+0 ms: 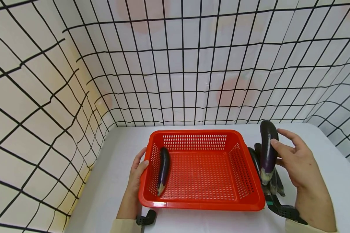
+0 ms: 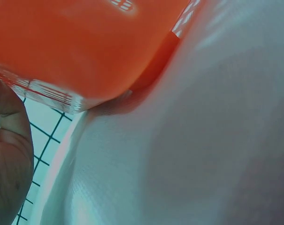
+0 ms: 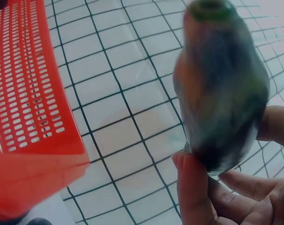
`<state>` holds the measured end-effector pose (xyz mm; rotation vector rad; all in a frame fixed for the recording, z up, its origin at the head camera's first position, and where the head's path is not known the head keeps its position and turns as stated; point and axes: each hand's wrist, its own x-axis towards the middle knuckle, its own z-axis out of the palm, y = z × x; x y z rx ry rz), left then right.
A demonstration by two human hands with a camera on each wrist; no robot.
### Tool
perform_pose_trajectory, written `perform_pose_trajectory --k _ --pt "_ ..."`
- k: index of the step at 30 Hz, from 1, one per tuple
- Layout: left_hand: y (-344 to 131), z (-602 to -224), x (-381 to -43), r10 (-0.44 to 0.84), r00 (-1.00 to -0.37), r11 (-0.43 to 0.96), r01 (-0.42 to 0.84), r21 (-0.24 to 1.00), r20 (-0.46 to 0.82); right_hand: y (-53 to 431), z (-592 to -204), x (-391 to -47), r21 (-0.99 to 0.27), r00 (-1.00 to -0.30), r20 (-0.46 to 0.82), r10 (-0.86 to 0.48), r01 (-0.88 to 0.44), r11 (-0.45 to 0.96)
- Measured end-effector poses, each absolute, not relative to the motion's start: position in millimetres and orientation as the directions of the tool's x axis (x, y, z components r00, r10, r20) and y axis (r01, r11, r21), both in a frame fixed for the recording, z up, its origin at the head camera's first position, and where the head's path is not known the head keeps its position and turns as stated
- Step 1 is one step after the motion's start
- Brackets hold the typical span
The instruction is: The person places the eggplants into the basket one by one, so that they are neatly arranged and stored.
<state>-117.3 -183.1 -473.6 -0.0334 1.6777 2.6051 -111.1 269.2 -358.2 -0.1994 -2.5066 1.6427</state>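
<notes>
A red plastic basket [image 1: 202, 176] with slotted walls stands on the white table in the head view. One dark purple eggplant [image 1: 164, 166] lies lengthwise along its left inner side. My left hand [image 1: 136, 176] grips the basket's left rim, thumb on top. Right of the basket, my right hand [image 1: 300, 161] holds another eggplant [image 1: 268, 152] between thumb and fingers, its pale stem end toward me. That held eggplant [image 3: 221, 89] fills the upper right of the right wrist view, blurred. Below it, several more eggplants [image 1: 277, 184] lie against the basket's right side, partly hidden.
A black wire grid [image 1: 182, 71] rises behind the table [image 1: 105, 194] and along both sides, with a pale sheet behind it. Black camera mounts [image 1: 146, 217] are strapped to both wrists.
</notes>
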Motion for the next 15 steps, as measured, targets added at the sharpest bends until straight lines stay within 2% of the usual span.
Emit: perform_pose_trajectory --k 8,15 --pt "-184 -474 -117 0.004 -0.998 -0.427 -0.056 0.903 -0.06 255 -351 -115 -0.92 -0.997 0.013 0.072 0.016 0.392" --pt "-182 -474 -118 0.011 -0.998 -0.43 -0.065 0.9 -0.066 245 -345 -116 -0.924 -0.999 0.047 -0.011 -0.047 0.38"
